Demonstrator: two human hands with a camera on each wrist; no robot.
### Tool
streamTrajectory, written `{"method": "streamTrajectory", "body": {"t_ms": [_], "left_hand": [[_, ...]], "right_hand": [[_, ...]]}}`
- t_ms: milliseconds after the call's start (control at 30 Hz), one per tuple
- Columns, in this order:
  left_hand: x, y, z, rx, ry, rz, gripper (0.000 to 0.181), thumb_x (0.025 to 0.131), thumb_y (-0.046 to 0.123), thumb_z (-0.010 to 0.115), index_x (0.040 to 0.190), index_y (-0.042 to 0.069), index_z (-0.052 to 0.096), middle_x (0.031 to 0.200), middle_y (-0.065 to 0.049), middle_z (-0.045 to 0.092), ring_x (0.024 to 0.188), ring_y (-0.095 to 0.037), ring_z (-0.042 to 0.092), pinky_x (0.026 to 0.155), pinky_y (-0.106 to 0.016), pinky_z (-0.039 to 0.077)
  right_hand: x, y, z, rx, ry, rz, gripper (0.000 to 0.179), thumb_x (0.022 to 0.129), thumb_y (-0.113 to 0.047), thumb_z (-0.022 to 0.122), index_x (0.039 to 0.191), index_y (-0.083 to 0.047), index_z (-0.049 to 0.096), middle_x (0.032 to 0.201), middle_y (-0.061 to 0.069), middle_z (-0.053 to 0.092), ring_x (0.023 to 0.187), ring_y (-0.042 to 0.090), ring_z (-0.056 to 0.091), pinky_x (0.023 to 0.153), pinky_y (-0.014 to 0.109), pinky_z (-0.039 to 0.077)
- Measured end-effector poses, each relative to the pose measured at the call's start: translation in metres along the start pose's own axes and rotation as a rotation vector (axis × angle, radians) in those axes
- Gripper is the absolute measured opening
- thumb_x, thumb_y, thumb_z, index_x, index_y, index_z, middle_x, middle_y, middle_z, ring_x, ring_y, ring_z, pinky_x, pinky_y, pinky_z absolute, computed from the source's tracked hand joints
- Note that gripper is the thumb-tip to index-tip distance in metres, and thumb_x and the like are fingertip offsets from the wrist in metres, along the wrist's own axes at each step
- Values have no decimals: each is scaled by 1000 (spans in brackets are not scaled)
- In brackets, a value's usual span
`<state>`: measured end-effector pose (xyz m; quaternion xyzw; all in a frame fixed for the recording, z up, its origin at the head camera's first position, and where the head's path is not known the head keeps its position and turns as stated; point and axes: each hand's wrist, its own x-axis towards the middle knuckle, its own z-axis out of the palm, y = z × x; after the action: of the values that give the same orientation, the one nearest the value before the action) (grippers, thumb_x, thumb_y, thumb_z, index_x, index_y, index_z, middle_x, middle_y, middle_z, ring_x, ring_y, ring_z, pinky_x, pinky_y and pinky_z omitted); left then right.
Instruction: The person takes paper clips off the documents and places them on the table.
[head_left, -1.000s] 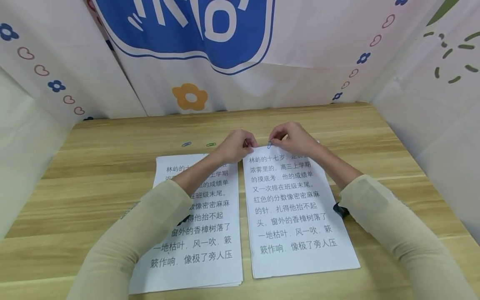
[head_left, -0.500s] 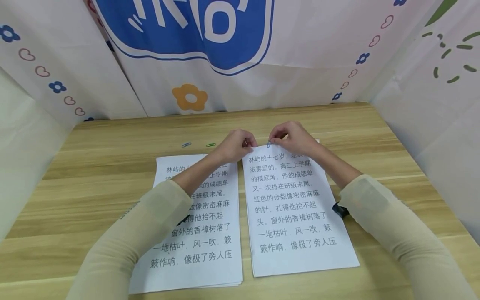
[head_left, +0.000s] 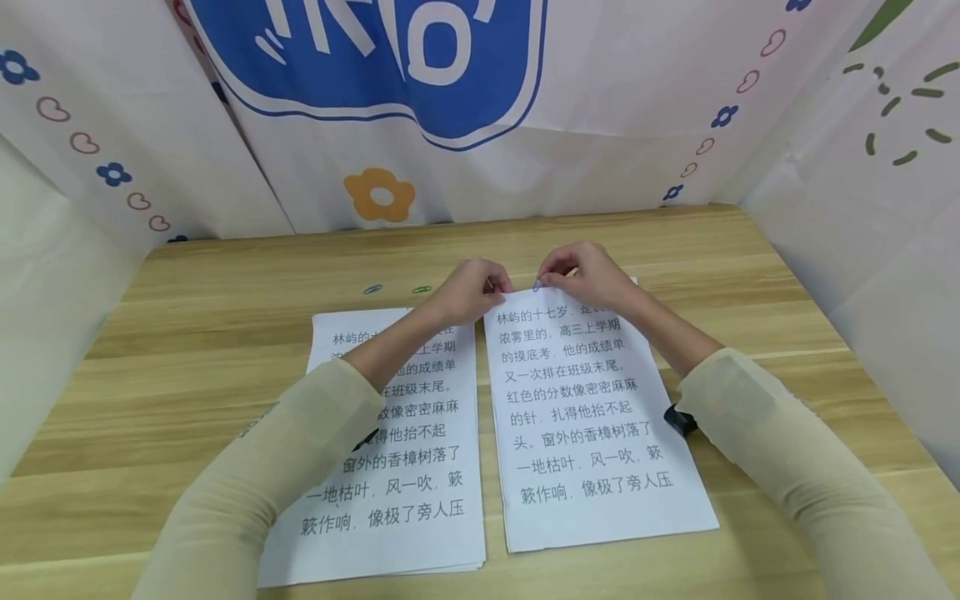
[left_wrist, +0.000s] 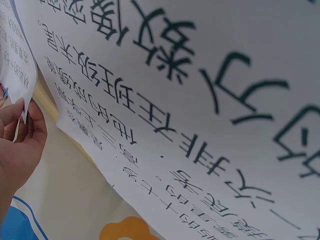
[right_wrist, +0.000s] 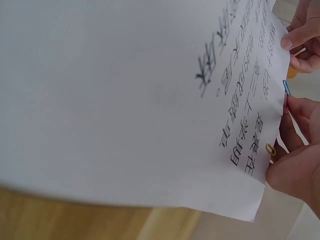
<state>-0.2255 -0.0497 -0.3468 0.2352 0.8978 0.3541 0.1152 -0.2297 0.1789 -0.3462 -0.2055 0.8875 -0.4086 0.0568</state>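
Note:
Two stacks of printed paper lie side by side. My left hand (head_left: 474,290) pinches the top left corner of the right stack (head_left: 585,417); in the left wrist view the thumb of that hand (left_wrist: 22,145) lies on the sheet. At the same top edge, my right hand (head_left: 588,273) pinches a blue paper clip (right_wrist: 286,87) that sits on the edge of the paper. A yellow paper clip (right_wrist: 270,149) sits farther along that edge, beside the right hand; in the head view the hand hides it. The left forearm covers part of the left stack (head_left: 405,533).
Behind the left stack, a blue paper clip (head_left: 372,289) and a green paper clip (head_left: 422,289) lie on the wooden table (head_left: 247,283). White printed cloth (head_left: 600,167) hangs behind the table and along both sides.
The right stack's top edge and the blue clip have shifted very slightly away and to the left. Both hands keep their grip, almost still.

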Motion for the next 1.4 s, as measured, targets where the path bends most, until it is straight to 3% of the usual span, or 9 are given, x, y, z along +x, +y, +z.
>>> {"method": "streamTrajectory", "body": {"t_ms": [767,1400], "left_hand": [[-2,2,-1,-5,-2,-6,12,97,-7,63,102,-1,72,95,-11,66,89,-22,59,80,-28,51],[-2,1,0,3,1,-1,12,96,-7,64,102,-1,72,95,-11,66,89,-22,59,80,-28,52]], "right_hand": [[3,0,-2,99,22,57,13,100,-5,67,107,2,75,96,15,74,84,24,66,67,22,51],[15,6,-2,67,48,84,10,100,-5,67,105,0,75,94,15,72,83,25,65,69,23,51]]}}
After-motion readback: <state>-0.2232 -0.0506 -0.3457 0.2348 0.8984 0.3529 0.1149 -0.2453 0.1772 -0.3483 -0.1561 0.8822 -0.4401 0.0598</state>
